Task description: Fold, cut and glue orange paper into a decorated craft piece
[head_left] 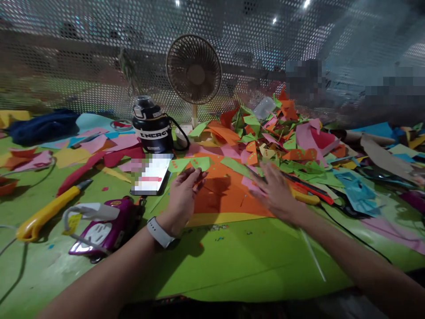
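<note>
My left hand (186,195), with a pale watch band on its wrist, is above the left part of an orange paper sheet (226,195). Its thumb and fingers are pinched together; whatever is between them is too small to make out. Just behind the fingertips lie green paper pieces with orange dots (201,163). My right hand (277,190) is over the sheet's right side, blurred, its fingers stretched out and apart. Close to those fingers is a thin dark tool (255,174), its kind unclear. A yellow-handled tool (305,197) lies by the right wrist.
A heap of paper scraps (265,133) fills the back right. Behind stand a fan (194,71) and a dark bottle (152,128). A phone (154,175), a purple power strip (106,228) and a yellow glue gun (49,212) lie left, with cords on the green table (252,266).
</note>
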The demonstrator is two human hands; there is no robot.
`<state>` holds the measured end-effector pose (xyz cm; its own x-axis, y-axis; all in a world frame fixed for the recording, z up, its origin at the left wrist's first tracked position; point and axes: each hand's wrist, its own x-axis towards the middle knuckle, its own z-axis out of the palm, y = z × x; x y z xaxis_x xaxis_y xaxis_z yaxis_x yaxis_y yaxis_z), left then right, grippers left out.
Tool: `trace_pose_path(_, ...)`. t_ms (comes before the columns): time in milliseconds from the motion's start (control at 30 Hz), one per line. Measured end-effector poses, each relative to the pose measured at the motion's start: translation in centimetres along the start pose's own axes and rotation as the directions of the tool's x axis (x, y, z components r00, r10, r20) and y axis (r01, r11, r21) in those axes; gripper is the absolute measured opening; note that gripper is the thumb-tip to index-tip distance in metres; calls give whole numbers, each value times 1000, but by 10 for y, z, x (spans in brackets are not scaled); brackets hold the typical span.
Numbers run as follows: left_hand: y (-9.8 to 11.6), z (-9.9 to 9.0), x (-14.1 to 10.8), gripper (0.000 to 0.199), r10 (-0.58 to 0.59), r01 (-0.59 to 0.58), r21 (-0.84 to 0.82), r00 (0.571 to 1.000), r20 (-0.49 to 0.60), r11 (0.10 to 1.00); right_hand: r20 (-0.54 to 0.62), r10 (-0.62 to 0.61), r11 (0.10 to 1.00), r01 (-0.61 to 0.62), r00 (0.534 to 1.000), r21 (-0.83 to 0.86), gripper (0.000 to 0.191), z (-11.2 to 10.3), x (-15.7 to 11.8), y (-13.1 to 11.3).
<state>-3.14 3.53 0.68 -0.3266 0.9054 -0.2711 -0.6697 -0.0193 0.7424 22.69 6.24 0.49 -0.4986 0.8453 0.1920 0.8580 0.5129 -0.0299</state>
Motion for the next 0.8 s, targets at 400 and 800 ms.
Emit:
trace_pose_path(400, 3, -4, 15, 14, -39, 28, -81, 990, -138, 996, 120, -170, 985, 173, 978, -14, 74, 16, 24, -43)
trace_pose_path(800, -2, -7, 13, 11, -36, 32, -52, 996, -83, 998, 213, -159, 986, 143, 964, 88, 80, 26, 31, -46)
